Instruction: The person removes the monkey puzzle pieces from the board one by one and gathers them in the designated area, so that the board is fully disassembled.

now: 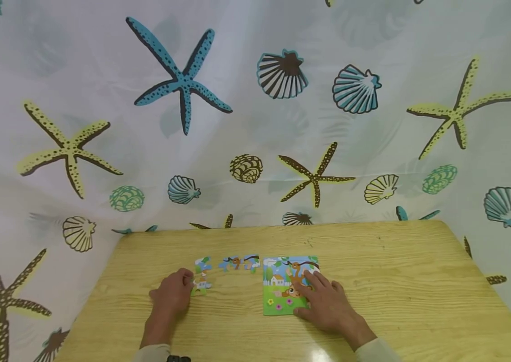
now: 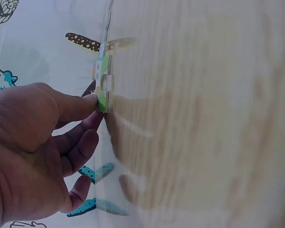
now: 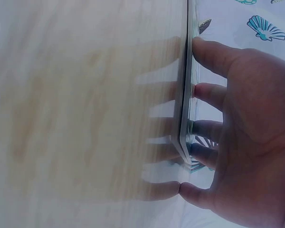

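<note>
Puzzle pieces (image 1: 239,263) lie beside a board (image 1: 278,297) (monkey-printed), left hand (image 1: 172,292) pinching one, right hand (image 1: 327,304) spread over the board.

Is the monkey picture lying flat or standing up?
Flat: the monkey picture lies face up on the table, right hand touching it.

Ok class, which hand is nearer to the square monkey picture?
Right. The right hand touches the square monkey picture at its right side; the left hand is off beyond its left edge, at the house puzzle piece.
</note>
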`<state>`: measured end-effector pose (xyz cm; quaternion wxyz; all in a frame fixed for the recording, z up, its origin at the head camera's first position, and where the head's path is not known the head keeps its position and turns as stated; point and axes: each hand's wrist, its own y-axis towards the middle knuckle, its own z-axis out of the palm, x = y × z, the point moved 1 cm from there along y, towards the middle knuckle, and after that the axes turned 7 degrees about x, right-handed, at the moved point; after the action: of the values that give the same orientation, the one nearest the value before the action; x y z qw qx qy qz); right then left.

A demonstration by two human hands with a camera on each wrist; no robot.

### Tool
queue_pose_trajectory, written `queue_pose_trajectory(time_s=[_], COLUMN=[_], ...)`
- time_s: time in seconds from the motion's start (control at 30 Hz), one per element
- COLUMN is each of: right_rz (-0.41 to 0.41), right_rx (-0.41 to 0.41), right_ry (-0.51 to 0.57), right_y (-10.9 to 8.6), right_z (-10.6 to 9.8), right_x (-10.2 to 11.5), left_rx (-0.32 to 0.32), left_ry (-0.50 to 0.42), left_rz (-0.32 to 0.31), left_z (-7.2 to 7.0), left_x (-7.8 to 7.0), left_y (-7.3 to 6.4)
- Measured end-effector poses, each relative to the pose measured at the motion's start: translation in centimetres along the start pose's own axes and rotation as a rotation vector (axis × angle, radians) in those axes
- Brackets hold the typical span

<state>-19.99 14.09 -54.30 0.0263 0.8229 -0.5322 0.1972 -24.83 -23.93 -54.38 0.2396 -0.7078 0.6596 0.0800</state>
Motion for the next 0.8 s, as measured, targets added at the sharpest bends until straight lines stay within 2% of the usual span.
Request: queue_pose_trajectory(time_s=[0.27, 0.4, 0.57, 0.7, 0.8], right_rz=[0.004, 0.006, 0.005, -0.012, -0.015], right_rx=[-0.006, -0.009, -0.017, -0.027, -0.032], right_ry=[-0.013, -0.009, -0.015, 0.012, 0.058], right_y=[0.1, 0.0, 0.0, 0.0, 0.0], right_z=[0.2, 0.3, 0.5, 0.6, 0.6], right_x=[-0.1, -0.1, -0.2, -0.3, -0.4], left_rx=[-0.043, -0.091, -0.103, -0.081, -0.078], left_ry=[-0.01, -0.057, -0.103, -0.097, -0.076], left_rz=[0.035, 0.086, 0.158, 0.219, 0.291], left_z=[-0.1, 0.2, 1.2, 2.4, 3.4], left_x=[-0.3, -1.4, -4.3, -7.1, -9.2], left_y=[-0.3, -0.8, -1.3, -1.6, -1.7])
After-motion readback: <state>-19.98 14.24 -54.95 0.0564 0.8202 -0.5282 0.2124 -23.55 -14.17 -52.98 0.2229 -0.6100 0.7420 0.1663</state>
